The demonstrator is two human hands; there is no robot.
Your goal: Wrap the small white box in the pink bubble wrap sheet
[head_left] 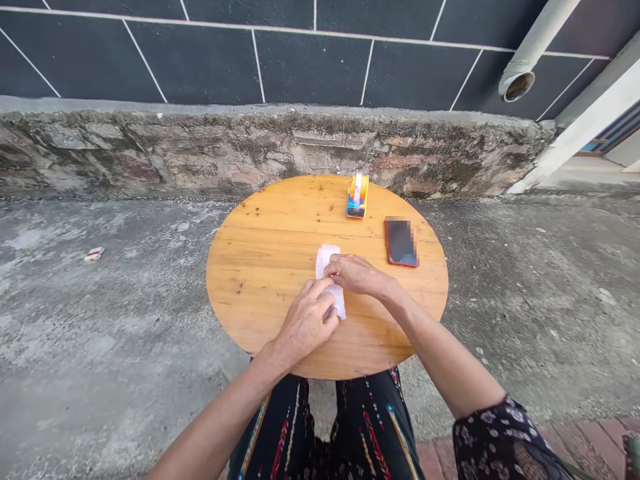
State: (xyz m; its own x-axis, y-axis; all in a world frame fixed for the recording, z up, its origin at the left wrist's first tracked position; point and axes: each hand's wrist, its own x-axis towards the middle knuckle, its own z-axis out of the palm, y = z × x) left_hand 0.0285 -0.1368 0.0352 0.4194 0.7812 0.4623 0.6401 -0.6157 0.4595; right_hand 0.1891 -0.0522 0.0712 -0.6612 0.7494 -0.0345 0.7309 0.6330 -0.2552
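A soft, folded white tissue point(327, 256) with a faint pink tint lies near the middle of the round table. Its lower part point(339, 301) shows below my fingers, and its middle is hidden by both hands. My left hand point(310, 317) is closed over the lower part, with the thumb and fingers curled around it. Coming in from the right, my right hand point(354, 274) pinches the tissue at its middle with bent fingers. The fingertips of both hands meet there. Exactly what lies between them is covered.
On the round wooden table point(270, 247), a yellow and blue tape dispenser point(357, 197) stands at the far edge. A dark phone point(401, 243) with a red edge lies on the right. Behind rises a stone wall base point(200, 153). A small wrapper point(95, 254) lies on the concrete.
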